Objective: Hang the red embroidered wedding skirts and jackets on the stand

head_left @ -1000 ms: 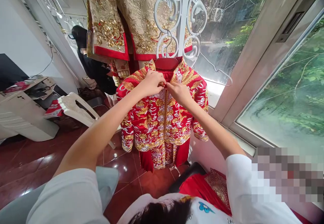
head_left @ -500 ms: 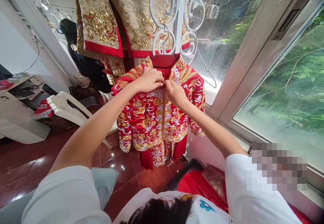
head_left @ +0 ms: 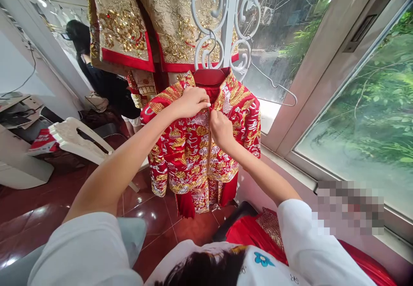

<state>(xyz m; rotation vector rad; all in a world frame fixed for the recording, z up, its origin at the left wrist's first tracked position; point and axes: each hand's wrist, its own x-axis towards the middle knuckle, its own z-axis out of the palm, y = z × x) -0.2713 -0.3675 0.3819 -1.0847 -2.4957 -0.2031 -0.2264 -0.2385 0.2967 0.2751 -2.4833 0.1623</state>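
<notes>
Red tile floor point(head_left: 155, 217) noted below, window point(head_left: 355, 105) at right. Red-gold jacket point(head_left: 190, 156) hung from white scrolled rack point(head_left: 229, 14), far centre; front seam vertical. Left hand point(head_left: 190, 101) held at collar, left of seam; right hand point(head_left: 221, 129) just lower, right of seam. Fingers of both pinched closed on jacket's top fastening, meeting at seam.

White scrolled rack point(head_left: 230, 19) bears the hanging red jacket point(head_left: 187, 148).
</notes>
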